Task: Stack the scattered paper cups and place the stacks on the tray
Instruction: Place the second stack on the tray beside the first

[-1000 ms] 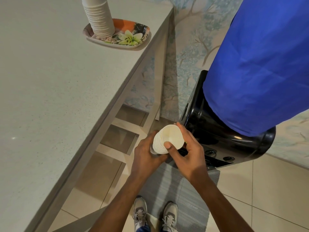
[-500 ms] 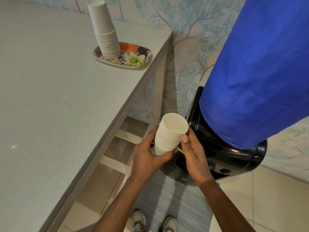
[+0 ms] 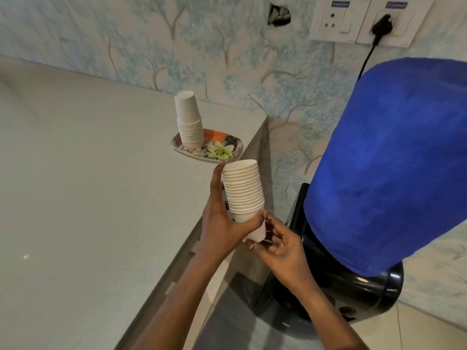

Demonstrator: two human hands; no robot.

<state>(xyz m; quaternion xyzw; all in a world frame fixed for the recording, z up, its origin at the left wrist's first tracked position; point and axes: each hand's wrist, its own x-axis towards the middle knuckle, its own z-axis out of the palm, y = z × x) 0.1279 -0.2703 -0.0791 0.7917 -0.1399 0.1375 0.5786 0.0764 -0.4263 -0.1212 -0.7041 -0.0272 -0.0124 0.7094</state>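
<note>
Off the right edge of the desk [image 3: 101, 173], short of its far corner, the left grip [image 3: 222, 223] held a stack [image 3: 243, 188] of cups upright, mouths up. Its fingers curled round the lowest cup, with the index finger laid straight up the stack's left side. The right grip [image 3: 280, 246] pinched the same cup at its base. The stack hung in the gap between the desk edge and the dispenser [image 3: 391, 160], touching neither. On the far corner sat the tray [image 3: 236, 147], its right rim just beside the desk edge. A second stack [image 3: 189, 122], mouths down, stood on the tray's left half; the right half showed its flower print.
</note>
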